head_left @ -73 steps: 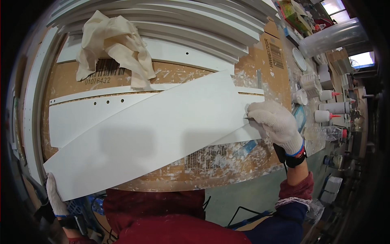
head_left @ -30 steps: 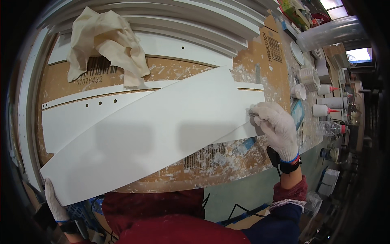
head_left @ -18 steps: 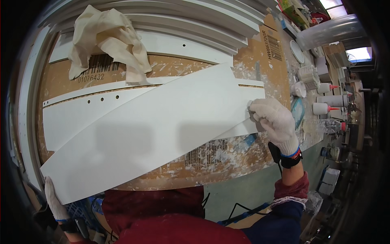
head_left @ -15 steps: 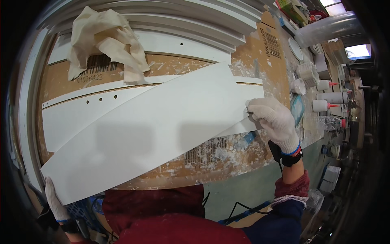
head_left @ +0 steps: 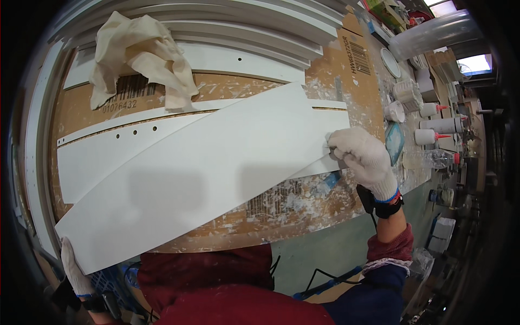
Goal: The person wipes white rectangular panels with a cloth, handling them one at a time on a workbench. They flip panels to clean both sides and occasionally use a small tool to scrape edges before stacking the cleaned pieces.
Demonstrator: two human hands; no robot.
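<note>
Likely steadying white board past bench's front-left corner with left hand (can't tell grip). Pinching grey bit with right hand.

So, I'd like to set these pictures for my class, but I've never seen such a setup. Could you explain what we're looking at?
There is no machine here: these are a person's own two hands, both gloved. The camera sits on the person's head and looks down; its wide fisheye lens bends straight edges near the rim.

The left hand is at the near left end of a long white panel, its grip mostly hidden. The right hand, at the other end, pinches a small grey piece, too small to identify.

The panel lies slantwise across a white board with holes, above flake-covered cardboard. Farther off are a crumpled cream cloth and stacked boards; bottles with red tips stand to the right.
</note>
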